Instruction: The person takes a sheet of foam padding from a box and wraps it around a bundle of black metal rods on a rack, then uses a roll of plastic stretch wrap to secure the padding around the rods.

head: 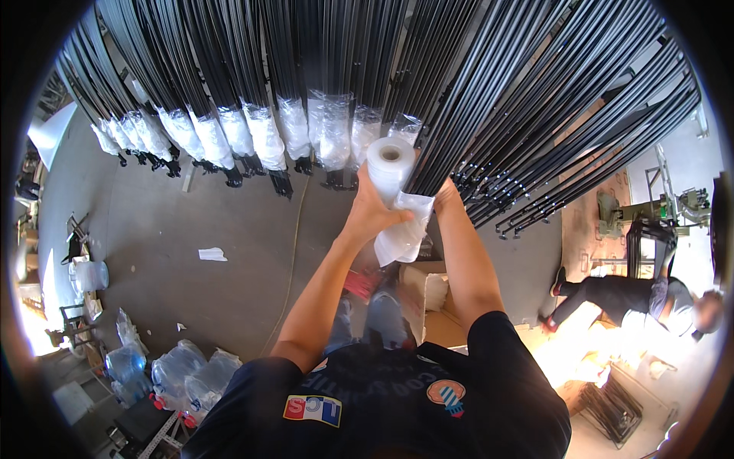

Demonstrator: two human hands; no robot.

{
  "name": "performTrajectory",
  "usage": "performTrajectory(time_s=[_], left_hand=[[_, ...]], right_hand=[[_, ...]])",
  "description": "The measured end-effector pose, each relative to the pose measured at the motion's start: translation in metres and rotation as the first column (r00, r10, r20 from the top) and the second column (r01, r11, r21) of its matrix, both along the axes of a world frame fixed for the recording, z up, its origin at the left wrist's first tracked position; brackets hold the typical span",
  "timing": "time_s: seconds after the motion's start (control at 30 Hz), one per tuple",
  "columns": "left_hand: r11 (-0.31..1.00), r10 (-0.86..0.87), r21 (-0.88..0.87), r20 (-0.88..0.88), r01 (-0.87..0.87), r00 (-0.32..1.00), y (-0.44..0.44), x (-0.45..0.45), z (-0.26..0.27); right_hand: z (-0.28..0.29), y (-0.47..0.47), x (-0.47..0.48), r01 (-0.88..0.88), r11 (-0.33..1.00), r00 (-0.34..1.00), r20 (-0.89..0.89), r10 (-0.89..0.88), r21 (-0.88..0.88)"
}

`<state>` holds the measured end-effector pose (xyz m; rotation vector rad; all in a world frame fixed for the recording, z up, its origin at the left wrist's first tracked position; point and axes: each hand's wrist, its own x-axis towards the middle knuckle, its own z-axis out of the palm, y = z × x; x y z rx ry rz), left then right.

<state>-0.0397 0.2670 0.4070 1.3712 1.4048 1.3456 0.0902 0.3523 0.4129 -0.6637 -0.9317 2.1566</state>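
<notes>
My left hand [373, 207] grips a roll of clear stretch film [381, 172], its cardboard core facing up. Loose film [408, 232] hangs from the roll below my thumb, across the end of a bundle of black metal rods [453, 135]. Behind that bundle is my right hand [444, 192], pressed to its right side; its fingers are mostly hidden by the rods, so their hold cannot be made out. To the left, a row of similar rod bundles has ends wrapped in film [265, 136]. On the right, more black rods [550, 132] have bare ends.
An open cardboard box [437, 321] stands by my legs. Large clear water bottles [178, 367] are at the lower left. A white scrap [213, 254] lies on the grey floor [229, 298]. Another person [625, 298] works at the right near a green machine [636, 212].
</notes>
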Motion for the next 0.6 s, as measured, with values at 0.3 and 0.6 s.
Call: performTrajectory(time_s=[0.3, 0.6], left_hand=[[0.997, -0.048, 0.072, 0.122, 0.039, 0.991, 0.016, -0.006, -0.027], [0.921, -0.296, -0.054, 0.548, 0.386, 0.783, 0.028, -0.013, -0.002]], right_hand=[[-0.032, -0.083, 0.021, 0.349, 0.901, 0.927, 0.048, -0.372, 0.258], [-0.026, -0.075, 0.023, 0.397, 0.865, 0.867, 0.183, -0.463, 0.307]])
